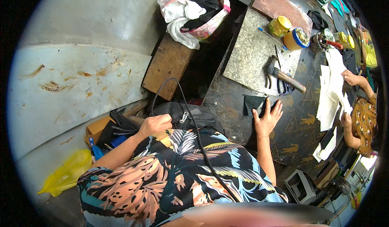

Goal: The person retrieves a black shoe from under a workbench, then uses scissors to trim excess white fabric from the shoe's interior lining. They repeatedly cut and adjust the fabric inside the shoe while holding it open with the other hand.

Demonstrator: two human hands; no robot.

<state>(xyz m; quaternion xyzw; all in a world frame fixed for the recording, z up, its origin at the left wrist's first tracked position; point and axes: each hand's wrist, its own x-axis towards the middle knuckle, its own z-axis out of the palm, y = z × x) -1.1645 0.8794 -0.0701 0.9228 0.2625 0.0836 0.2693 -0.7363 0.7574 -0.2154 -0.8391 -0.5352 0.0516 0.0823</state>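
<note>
My right hand (pixel 266 119) lies with its fingers spread on the dark printed tabletop (pixel 233 115). Just by its fingertips is a small black piece of material (pixel 253 103). A claw hammer (pixel 288 78) with a wooden handle rests beyond that hand, next to scissors (pixel 285 87) on a speckled slab (pixel 247 59). On the left, my left hand (pixel 156 124) is closed beside a black mesh bag (pixel 198 115) with a metal zipper pull. Whatever its curled fingers hold, if anything, is hidden.
A glue-type jar with a blue rim (pixel 295 40), a yellow-lidded jar (pixel 278 26) and a blue pen (pixel 272 38) stand or lie on the slab. At right, a person in a brown patterned top (pixel 363 121) handles white sheets (pixel 330 93). A stuffed bag (pixel 219 18) sits far left of the table.
</note>
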